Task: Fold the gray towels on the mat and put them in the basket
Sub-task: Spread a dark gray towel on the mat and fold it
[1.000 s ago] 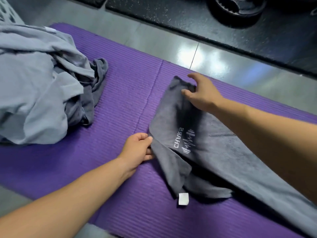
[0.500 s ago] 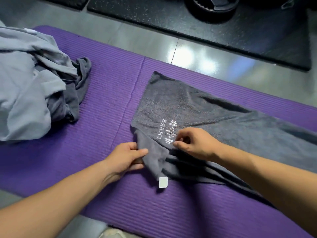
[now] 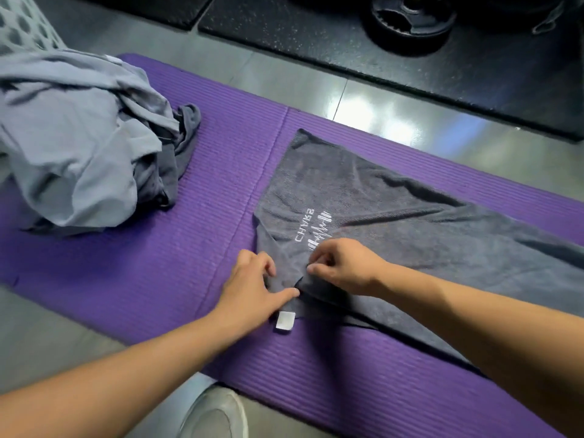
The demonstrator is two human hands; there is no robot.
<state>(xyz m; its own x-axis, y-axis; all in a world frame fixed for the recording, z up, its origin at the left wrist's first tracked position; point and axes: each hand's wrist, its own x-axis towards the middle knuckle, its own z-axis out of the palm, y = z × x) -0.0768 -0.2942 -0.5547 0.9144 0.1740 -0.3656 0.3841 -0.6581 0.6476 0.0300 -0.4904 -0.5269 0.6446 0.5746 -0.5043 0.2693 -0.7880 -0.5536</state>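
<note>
A dark gray towel [image 3: 395, 222] is lying spread on the purple mat [image 3: 189, 263], and its long side is running away to the right edge of the view. Its near left corner is turned over onto itself, and both hands are working at this place. The left hand [image 3: 252, 289] is lying on this corner. Its fingers are curled on the cloth and its thumb is reaching across the turned part, so it is pinching the cloth between them. The right hand [image 3: 344, 267] is just beside it, almost touching. Its fingers are bent tightly and are nipping a small ridge of the same towel right below the white logo [image 3: 313, 229]. A white label [image 3: 285, 320] is sticking out from the towel edge, just below the left thumb, and is lying on the mat.

On the left part of the mat, well apart from the spread towel, a pile of gray towels [image 3: 72, 147] is sitting in a loose heap, with lighter ones on top and a darker one showing at its right side. Behind this heap, in the far left corner, a part of the pale basket [image 3: 22, 23] with round holes is showing; what it is holding cannot be seen. Beyond the mat the shiny floor [image 3: 379, 115] is reflecting light, and further back a weight plate [image 3: 410, 17] is lying on black rubber flooring [image 3: 316, 42]. A light shoe [image 3: 218, 412] is showing at the bottom edge.
</note>
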